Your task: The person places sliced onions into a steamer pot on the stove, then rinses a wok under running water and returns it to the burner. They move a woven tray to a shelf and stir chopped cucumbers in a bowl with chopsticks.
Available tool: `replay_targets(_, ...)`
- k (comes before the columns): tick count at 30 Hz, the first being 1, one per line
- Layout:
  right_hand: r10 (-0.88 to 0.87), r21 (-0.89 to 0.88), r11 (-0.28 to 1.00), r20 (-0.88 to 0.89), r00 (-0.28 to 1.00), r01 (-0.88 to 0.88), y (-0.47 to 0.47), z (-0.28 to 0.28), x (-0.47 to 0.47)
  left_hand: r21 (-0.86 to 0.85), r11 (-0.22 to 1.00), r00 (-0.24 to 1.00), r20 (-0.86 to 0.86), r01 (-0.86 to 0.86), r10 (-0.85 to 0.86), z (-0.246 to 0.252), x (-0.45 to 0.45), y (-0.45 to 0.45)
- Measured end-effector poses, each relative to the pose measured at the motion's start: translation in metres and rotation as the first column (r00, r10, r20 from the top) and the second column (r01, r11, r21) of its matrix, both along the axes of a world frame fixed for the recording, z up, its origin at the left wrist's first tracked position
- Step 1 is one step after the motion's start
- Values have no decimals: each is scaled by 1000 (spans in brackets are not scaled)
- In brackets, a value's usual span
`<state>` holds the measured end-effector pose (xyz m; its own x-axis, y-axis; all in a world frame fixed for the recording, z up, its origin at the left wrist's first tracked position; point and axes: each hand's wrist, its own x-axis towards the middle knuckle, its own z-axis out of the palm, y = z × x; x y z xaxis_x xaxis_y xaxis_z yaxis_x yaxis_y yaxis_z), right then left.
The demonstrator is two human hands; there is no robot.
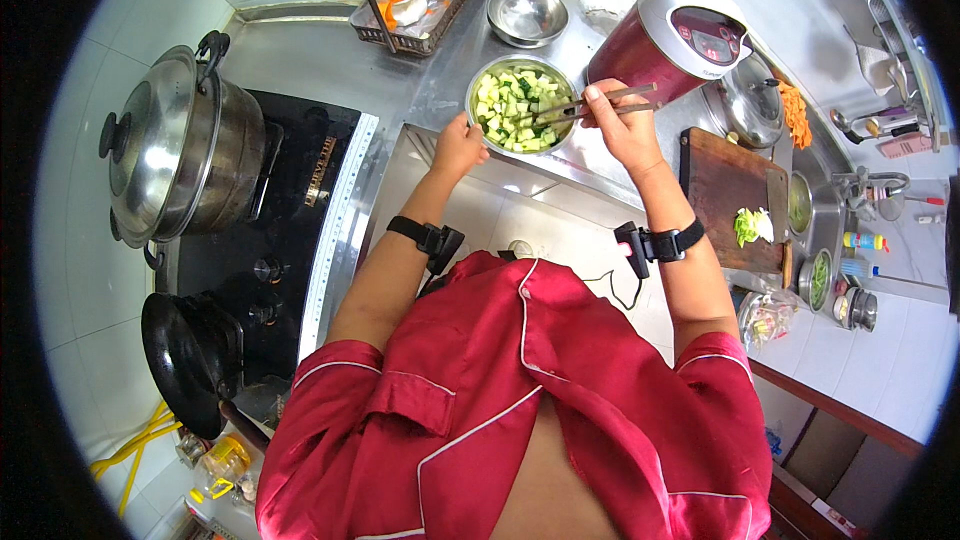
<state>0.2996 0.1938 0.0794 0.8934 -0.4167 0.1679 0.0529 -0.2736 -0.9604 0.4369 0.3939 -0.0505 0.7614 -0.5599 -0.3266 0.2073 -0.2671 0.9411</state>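
Diced green cucumber or a similar vegetable [517, 101] fills a round stainless steel bowl [523, 153] near the counter's front edge. My left hand [459, 146] grips the bowl's rim on its left side. In my right hand [619, 127] is a pair of dark chopsticks [634, 91], held over the bowl's right side with their tips among the pieces. An empty-looking metal bowl [527, 15] stands just behind the filled one.
A dark red rice cooker [645, 52] stands right of the bowls. Farther right, a wooden cutting board [712, 195] bears a cleaver [777, 199] and chopped greens [752, 226]. On the left are a gas stove [300, 240], a large lidded steamer pot [180, 150] and a black wok [184, 364]. A basket of jars [420, 43] stands behind.
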Motion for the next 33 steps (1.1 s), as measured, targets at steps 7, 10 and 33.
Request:
replay_targets(7, 339, -277, 884, -171, 925, -376, 15, -14, -3, -5, 1000, 1000, 2, 5, -5, 4, -1, 1)
replay_targets(10, 283, -533, 793, -104, 953, -294, 13, -23, 4, 34, 999, 1000, 9, 19, -20, 6, 1, 0)
replay_targets(33, 112, -149, 981, -92, 989, -125, 3, -7, 8, -27, 1000, 1000, -15, -10, 10, -2, 2, -1)
